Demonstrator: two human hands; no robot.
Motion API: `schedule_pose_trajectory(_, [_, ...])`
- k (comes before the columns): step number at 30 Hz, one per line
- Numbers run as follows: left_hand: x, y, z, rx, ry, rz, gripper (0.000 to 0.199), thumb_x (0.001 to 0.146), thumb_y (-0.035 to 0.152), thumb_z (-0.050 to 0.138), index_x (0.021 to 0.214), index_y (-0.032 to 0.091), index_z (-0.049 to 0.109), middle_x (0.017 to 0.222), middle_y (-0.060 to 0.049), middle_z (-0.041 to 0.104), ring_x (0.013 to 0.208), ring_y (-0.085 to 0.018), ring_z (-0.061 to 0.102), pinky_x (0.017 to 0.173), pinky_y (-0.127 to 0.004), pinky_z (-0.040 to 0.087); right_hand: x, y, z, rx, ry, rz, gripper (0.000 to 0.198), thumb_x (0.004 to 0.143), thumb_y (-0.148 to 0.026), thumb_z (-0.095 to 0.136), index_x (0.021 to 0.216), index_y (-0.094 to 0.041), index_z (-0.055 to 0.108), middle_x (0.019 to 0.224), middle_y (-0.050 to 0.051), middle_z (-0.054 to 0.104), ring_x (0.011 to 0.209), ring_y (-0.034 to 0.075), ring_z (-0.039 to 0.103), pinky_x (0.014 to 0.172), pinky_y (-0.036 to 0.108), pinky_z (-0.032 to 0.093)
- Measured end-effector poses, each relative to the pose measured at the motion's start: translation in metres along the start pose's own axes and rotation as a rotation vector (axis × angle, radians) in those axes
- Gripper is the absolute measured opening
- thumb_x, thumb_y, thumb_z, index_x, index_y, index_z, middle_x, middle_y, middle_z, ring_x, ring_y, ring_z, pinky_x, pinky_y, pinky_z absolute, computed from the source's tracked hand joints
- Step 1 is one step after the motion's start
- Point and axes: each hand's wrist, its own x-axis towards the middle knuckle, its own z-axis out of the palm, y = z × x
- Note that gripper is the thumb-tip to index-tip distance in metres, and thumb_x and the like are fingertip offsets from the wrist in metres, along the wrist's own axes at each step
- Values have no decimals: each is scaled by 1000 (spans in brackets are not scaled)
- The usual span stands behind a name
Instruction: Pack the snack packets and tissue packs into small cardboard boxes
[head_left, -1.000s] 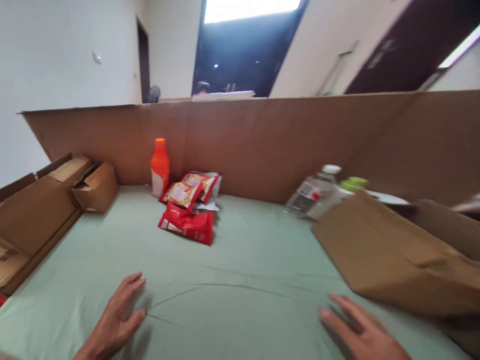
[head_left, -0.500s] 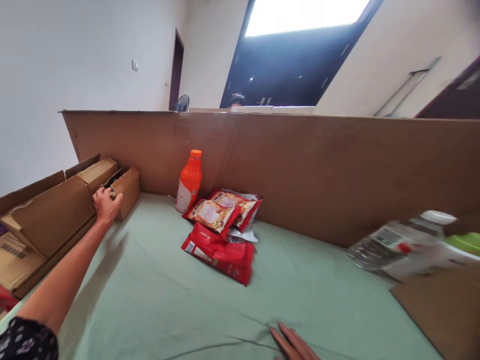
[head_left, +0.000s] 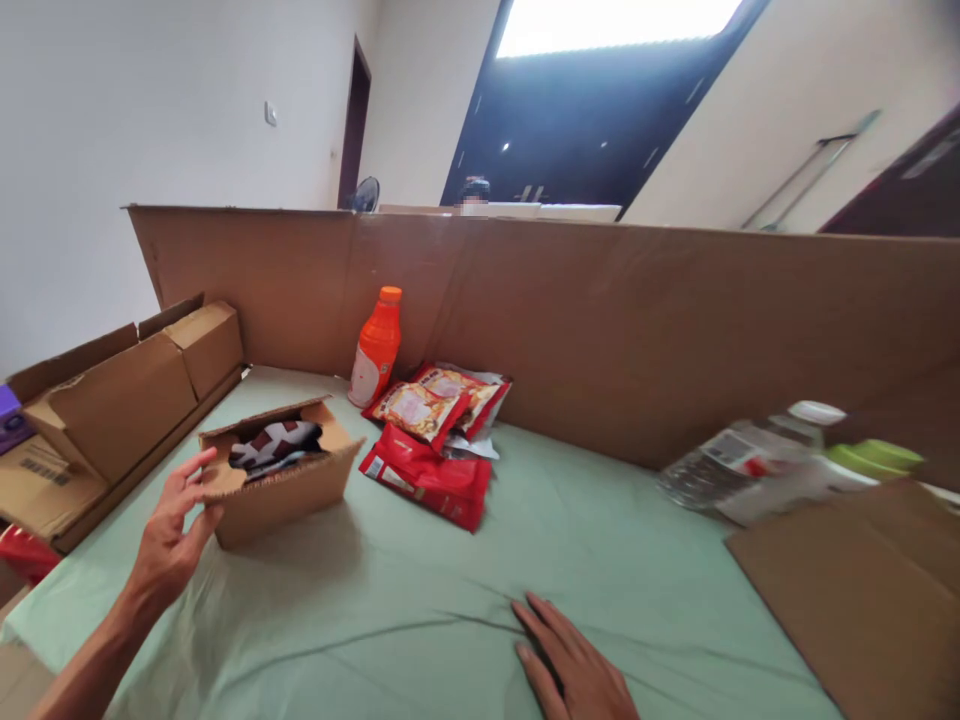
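Observation:
My left hand (head_left: 171, 530) grips the left end of a small open cardboard box (head_left: 281, 503), fingers along its end and thumb at the near corner. Inside the box lies a folded cloth-like item (head_left: 276, 446) patterned in dark brown and white; its kind is unclear. Palm down on the green cloth (head_left: 420, 620), my right hand (head_left: 576, 665) is open and holds nothing. Beyond the box stand an orange bottle (head_left: 379, 340) and several red snack packets (head_left: 431, 475), lying in a loose pile.
A long cardboard box (head_left: 120, 400) lines the left edge, with a purple pack (head_left: 11, 418) at its near end. A tall cardboard panel (head_left: 600, 330) closes off the back. On the right are a clear plastic bottle (head_left: 720, 465), a green-lidded container (head_left: 874, 458) and a cardboard sheet (head_left: 840, 580).
My left hand has drawn the small box from beside the long box toward me and to the right, turning it. My right hand has come further into view, still open on the cloth.

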Motion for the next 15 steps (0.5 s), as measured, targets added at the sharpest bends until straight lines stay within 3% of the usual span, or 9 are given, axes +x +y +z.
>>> schedule_pose_trajectory(5, [-79,60,-32,-200,-224,40,21,100,22,52,101,32,70,157,0,47,140,-23,52,112,-35,48,8,-35,-35,241,3,116,50,88,-55,48,105,-18,78,124,17,74,117,34,70,101,56,56])
schedule_pose_trajectory(7, [-92,72,-38,-260,-283,44,22,101,23,52,105,34,70,159,2,43,141,-23,51,111,-34,50,11,-59,-67,380,34,141,42,89,-52,55,102,-20,78,113,13,79,107,30,74,96,49,60])
schedule_pose_trajectory(9, [-98,71,-40,-300,-309,22,24,100,36,58,121,40,67,164,0,37,146,-27,45,114,-41,49,16,-93,-108,509,104,108,30,92,-43,61,106,-22,77,104,9,81,96,25,77,89,40,64])
schedule_pose_trajectory(10, [-98,66,-39,-312,-325,-2,39,96,46,64,134,42,60,167,-1,32,150,-31,39,116,-47,46,18,-113,-128,576,138,55,23,94,-37,63,107,-23,77,104,8,81,90,22,78,84,37,65])
schedule_pose_trajectory(12, [-97,49,-34,-318,-385,-71,88,80,68,73,155,44,35,171,-6,21,155,-40,28,120,-60,38,25,-154,-163,674,132,-127,18,97,-25,62,107,-25,77,100,6,81,85,19,77,78,32,65])
schedule_pose_trajectory(13, [-95,38,-28,-315,-437,-107,108,72,75,76,160,44,22,173,-8,16,155,-44,24,120,-65,35,30,-174,-175,687,81,-240,19,97,-21,61,107,-25,76,99,5,81,87,18,77,79,30,65])
schedule_pose_trajectory(15, [-90,19,-15,-308,-547,-152,126,64,81,77,163,42,9,173,-12,16,153,-48,26,118,-71,32,44,-209,-186,624,-86,-446,22,98,-18,59,114,-24,74,109,6,79,100,19,76,89,33,63])
